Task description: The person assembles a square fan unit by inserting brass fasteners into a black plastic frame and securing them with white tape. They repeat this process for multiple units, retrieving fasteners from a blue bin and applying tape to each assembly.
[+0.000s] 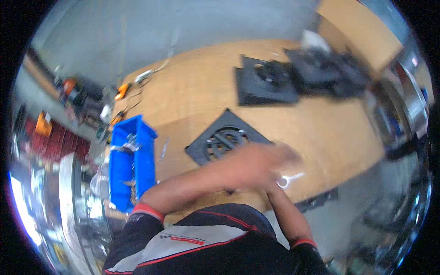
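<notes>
A black square plate (247,132) with a round slotted grille in its middle lies turned cornerwise on the table, right in front of me. My left hand (279,158) reaches across its near right side, smeared by motion. My right hand (262,176) comes up from the lower right and meets the left one, mostly covered by it. The fingers of both hands are blurred, so whether they hold anything does not show. The hands hide the plate's near right part. Beside my right wrist is a small bright ring-like spot (284,182), too blurred to name.
A blue bin (120,169) of small metal parts stands at the left table edge. Behind it lie an orange-and-black tool (122,91) and a cable. More black plates (268,82) sit at the back right, some stacked. A cardboard box (362,32) stands at the far right corner.
</notes>
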Tool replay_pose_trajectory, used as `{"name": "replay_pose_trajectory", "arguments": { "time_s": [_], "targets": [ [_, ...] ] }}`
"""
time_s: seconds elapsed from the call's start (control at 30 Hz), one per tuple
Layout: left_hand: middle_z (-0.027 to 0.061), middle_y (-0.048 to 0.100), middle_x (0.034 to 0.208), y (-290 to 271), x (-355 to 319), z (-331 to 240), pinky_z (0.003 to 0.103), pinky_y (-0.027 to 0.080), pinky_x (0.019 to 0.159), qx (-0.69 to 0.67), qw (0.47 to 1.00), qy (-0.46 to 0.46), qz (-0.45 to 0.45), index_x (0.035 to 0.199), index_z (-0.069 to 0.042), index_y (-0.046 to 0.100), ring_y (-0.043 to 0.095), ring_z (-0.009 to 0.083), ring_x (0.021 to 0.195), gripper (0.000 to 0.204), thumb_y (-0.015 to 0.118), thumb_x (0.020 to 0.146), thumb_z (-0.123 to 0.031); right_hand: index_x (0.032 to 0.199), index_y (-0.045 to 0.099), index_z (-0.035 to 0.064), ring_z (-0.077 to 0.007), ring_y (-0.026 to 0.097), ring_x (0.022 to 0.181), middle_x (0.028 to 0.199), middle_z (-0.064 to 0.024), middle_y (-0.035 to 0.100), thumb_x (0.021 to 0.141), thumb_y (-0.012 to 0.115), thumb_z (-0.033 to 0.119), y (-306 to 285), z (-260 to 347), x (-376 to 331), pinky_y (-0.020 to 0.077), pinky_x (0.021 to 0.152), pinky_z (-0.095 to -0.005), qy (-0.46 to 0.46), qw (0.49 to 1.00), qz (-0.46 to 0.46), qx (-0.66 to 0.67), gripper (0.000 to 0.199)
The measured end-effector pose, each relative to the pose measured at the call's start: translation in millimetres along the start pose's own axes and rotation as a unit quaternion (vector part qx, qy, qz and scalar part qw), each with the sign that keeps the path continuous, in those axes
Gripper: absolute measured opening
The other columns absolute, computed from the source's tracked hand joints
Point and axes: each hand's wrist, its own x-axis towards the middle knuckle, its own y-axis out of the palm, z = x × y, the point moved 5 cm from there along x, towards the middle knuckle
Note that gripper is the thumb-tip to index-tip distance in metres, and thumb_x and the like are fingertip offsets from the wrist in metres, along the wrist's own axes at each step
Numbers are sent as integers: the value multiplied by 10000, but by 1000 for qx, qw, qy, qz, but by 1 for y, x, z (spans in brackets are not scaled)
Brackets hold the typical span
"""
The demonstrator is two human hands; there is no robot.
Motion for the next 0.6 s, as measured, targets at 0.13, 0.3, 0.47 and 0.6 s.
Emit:
{"name": "replay_pose_trajectory", "arguments": {
  "time_s": [0.13,0.3,0.47,0.6],
  "targets": [
    [166,640,1249,-6,-26,-150,407,550,903,72,931,350,74,1352,-63,544,655,348,1077,500,645,872,-162,924,635,38,-145,530,527,652,-50,575,1048,446,358,5,24,-10,416,485,-296,147,983,-54,98,392],
    [157,645,1205,-5,-50,-152,399,545,894,90,905,415,16,1314,-59,556,656,332,1051,460,655,880,-176,854,591,55,-119,504,525,668,-26,569,1059,455,340,-13,17,-18,395,484,-290,86,991,-71,67,376],
    [147,650,1160,-5,-57,-135,391,540,885,105,907,408,-3,1275,-55,568,657,316,1025,423,665,887,-191,830,576,48,-124,508,581,693,-17,557,1056,475,340,-4,49,-32,402,537,-284,32,995,-94,-6,383],
    [139,654,1125,-5,-58,-134,384,536,878,105,900,422,-14,1244,-52,577,658,303,1004,394,673,892,-203,955,638,34,-138,547,659,781,-35,611,1037,502,387,-8,34,-31,436,612,-302,57,990,-127,-2,387]
  ]
}}
